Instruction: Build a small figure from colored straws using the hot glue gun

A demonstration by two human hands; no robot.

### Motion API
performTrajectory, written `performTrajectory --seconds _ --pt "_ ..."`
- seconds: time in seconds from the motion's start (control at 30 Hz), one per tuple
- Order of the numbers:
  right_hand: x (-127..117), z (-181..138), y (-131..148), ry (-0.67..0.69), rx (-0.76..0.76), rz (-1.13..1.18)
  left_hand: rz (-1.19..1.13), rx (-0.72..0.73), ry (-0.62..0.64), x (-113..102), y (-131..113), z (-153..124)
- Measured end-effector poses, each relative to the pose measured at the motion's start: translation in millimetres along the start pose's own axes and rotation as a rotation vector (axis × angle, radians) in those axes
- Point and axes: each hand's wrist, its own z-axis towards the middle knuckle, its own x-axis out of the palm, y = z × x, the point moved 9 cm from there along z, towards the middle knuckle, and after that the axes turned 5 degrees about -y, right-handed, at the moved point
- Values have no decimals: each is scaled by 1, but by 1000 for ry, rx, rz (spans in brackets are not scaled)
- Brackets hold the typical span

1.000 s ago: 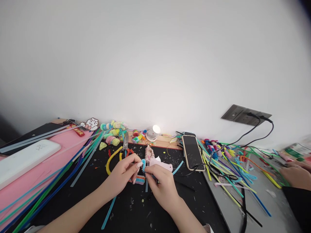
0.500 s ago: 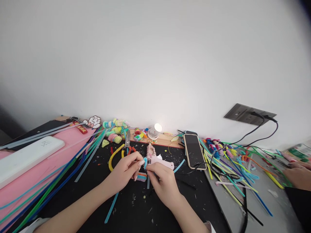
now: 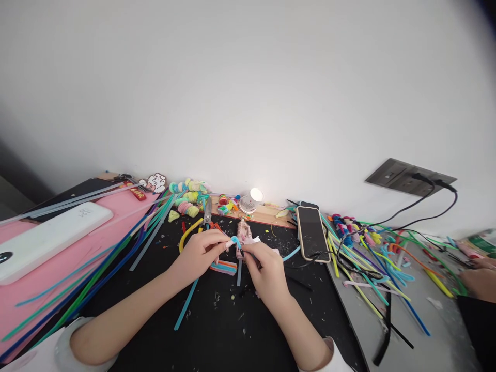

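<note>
- The left hand [image 3: 201, 254] is curled, its fingertips pinching a bent blue pipe cleaner [image 3: 234, 239].
- The right hand [image 3: 265, 268] is curled too, pinching the same piece, and its fingertips almost meet the left's.
- A small white cup [image 3: 250, 200] stands by the wall at 12 o'clock; I cannot tell its contents.
- A striped strip [image 3: 225, 267] lies on the black mat [image 3: 232, 330], at 6 o'clock just below the fingertips.
- A pink glue gun [image 3: 244, 233] sits just behind the fingertips.

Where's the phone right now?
In the head view the phone lies screen up right of centre, just right of the right hand that pinches the blue pipe cleaner, with the pipe cleaner pile on its other side.
</note>
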Motion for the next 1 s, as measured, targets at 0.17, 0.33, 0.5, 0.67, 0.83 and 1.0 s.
performTrajectory --seconds 0.17,0.33,0.5,0.67,0.83,1.0 --pt "-5 1 -5 -19 10 -90 32 -35 -43 -5 4 0" --pt "-5 3 -5 15 -22 -133 -84 -140 -82 -8 14 0" --pt "-1 3 -1 59 -60 -139 -175 -169 -21 0 19 1" --pt "0 3 -2 76 -68 -155 -247 -196 -1 3 23 1" --pt "1 2 -4 88 -51 -151 -266 -192 12 4 25 1" --pt "-3 3 -1 70 -46 -168 -262 -185 57 9 24 0"
